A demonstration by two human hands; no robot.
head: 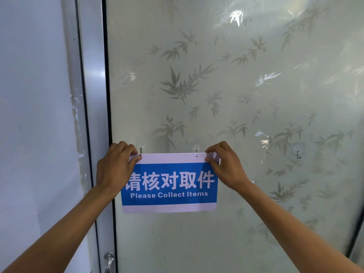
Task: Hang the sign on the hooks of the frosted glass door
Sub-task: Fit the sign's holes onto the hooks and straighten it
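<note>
Nearly there imo: left hand [116,166] and right hand [223,164] pinch the sign [170,184] corners at the door [236,75] hooks [140,150], can't tell if it's hooked yet

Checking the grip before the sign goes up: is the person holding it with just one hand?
No, the left hand pinches the sign at its top left corner and the right hand at its top right.

Sign [169,183]: "请核对取件", "Please Collect Items".

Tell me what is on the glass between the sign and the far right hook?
Only bare frosted glass with its leaf pattern lies between the sign and the far right hook, apart from the right hand on the sign's corner; head view.
</note>
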